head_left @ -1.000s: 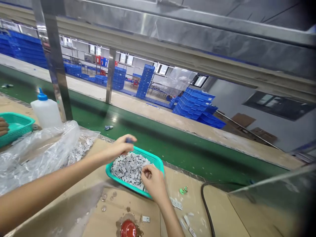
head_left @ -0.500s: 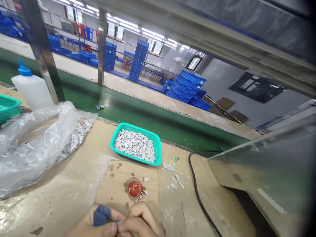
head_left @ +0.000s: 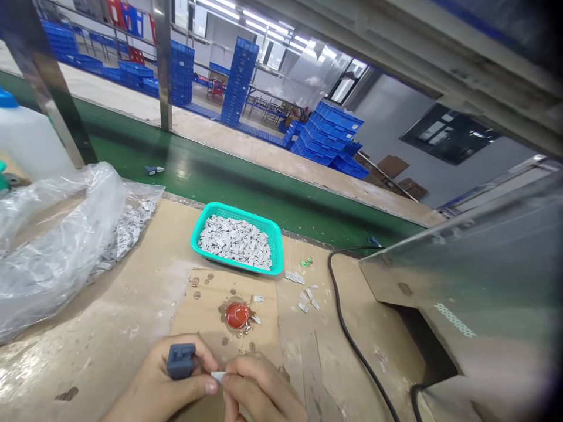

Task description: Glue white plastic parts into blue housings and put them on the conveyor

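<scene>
White piece [head_left: 217,377]: one, in fingers [head_left: 246,369]; blue block [head_left: 180,361]: one.

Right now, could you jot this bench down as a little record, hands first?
Left hand: holding dark blue block, also touching small pale piece
Right hand: pinching that same piece
Basket: teal, holding many pale parts
Cardboard sheet: red round object on it
Left side: clear plastic bag
Right side: black cable

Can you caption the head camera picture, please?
Left hand, with a blue block, and right hand hold a white piece.
</scene>
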### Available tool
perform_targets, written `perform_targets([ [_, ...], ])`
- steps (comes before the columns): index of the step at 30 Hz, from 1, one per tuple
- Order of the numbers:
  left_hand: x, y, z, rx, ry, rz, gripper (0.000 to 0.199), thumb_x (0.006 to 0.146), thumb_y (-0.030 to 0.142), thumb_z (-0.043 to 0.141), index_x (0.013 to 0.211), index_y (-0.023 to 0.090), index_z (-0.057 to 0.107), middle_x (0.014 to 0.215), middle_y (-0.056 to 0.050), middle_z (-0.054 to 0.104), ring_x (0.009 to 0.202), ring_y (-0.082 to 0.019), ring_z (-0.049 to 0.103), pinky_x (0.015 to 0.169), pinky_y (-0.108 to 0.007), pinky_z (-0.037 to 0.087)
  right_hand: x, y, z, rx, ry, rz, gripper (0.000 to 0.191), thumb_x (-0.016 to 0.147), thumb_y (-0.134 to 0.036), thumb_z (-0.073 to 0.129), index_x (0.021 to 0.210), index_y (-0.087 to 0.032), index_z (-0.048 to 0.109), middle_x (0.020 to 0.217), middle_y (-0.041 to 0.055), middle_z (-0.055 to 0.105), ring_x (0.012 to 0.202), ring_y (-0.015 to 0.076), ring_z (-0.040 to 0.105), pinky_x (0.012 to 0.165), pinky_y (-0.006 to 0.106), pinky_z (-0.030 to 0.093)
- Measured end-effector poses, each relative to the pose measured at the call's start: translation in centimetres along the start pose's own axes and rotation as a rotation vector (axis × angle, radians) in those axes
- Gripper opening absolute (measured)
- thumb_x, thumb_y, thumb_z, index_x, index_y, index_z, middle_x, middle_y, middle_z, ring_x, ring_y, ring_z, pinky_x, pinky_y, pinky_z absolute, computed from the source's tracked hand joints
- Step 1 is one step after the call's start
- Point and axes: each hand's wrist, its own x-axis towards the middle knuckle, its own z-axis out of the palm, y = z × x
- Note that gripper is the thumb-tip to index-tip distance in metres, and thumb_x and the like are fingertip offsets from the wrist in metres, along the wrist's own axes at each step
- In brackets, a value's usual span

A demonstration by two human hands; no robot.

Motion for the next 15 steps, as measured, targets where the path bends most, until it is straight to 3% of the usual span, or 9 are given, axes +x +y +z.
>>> perform_targets([
  [2, 0.1, 0.0, 0.0, -0.025, 0.092, 0.04, 0.017, 0.056, 0.027, 0.069, 0.068, 0.018, 0.061, 0.058, 0.003, 0.052, 0.051, -0.009, 0.04, 0.05, -0.022, 0.029, 0.4, 0.9, -0.2, 0.053, 0.003, 0.017, 0.022, 0.067, -0.002, 0.048, 0.071, -0.021, 0.058, 0.061, 0.0005, 0.057, 0.052, 0.0096, 0.053, 0.044, 0.018, 0.045],
  [4, 0.3, -0.2, -0.3, -0.119, 0.194, 0.025, 0.035, 0.059, 0.032, 0.066, 0.091, 0.022, 0.058, 0.063, 0.003, 0.051, 0.05, -0.009, 0.04, 0.048, -0.021, 0.028, 0.8, 2.1, -0.8, 0.059, -0.035, 0.101, 0.019, 0.069, -0.004, 0.049, 0.071, -0.02, 0.059, 0.066, 0.0023, 0.059, 0.059, 0.0113, 0.056, 0.049, 0.02, 0.047],
  [7, 0.6, -0.2, -1.0, -0.327, 0.152, -0.129, 0.056, 0.066, 0.036, 0.056, 0.116, 0.022, 0.034, 0.048, 0.008, 0.037, 0.037, -0.004, 0.023, 0.04, -0.019, 0.015, 1.4, 3.8, -1.6, -0.06, -0.069, 0.228, 0.014, 0.071, -0.006, 0.053, 0.069, -0.018, 0.059, 0.067, 0.004, 0.058, 0.062, 0.0131, 0.057, 0.053, 0.023, 0.048],
  [10, 0.7, 0.3, -1.6, -0.466, 0.101, -0.196, 0.06, 0.066, 0.031, 0.05, 0.119, 0.017, 0.025, 0.047, 0.008, 0.037, 0.037, -0.003, 0.018, 0.039, -0.019, 0.011, 1.5, 4.6, -1.5, -0.121, -0.087, 0.216, 0.012, 0.072, -0.007, 0.053, 0.067, -0.016, 0.058, 0.064, 0.0034, 0.056, 0.057, 0.0118, 0.055, 0.049, 0.021, 0.047],
  [15, 0.4, 1.2, -1.4, -0.439, 0.219, -0.161, 0.052, 0.067, 0.033, 0.053, 0.115, 0.02, 0.037, 0.057, 0.006, 0.037, 0.046, -0.006, 0.029, 0.043, -0.019, 0.022, 0.9, 4.3, -0.3, -0.172, -0.085, 0.158, 0.013, 0.074, -0.007, 0.051, 0.066, -0.015, 0.057, 0.058, 0.0017, 0.051, 0.049, 0.0084, 0.047, 0.043, 0.018, 0.042],
])
